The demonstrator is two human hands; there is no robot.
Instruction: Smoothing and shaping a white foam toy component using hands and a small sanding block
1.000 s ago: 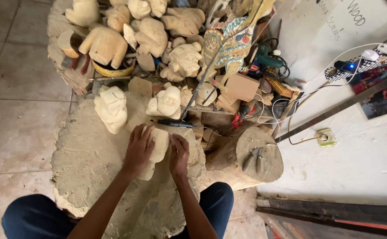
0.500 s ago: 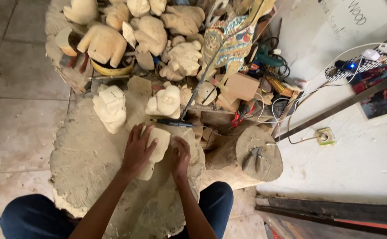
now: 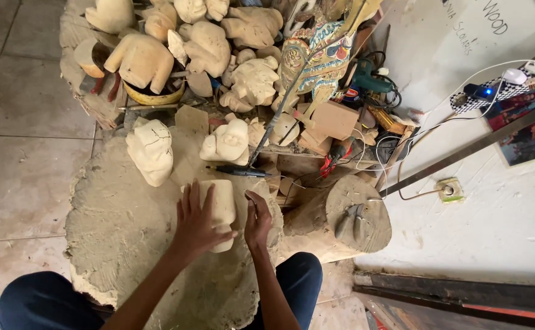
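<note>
A pale, half-carved wooden block lies on a big rough stump slab in front of my knees. My left hand lies over the block's left side with its fingers spread, holding it down. Just right of the block is my right hand, its fingers curled. Whether it holds a small tool is hidden. A dark thin tool lies just beyond the block.
Two carved pale heads stand beyond the block, with a heap of unpainted carvings and a painted figure behind them. A smaller stump with pliers, a power tool and cables lie to the right.
</note>
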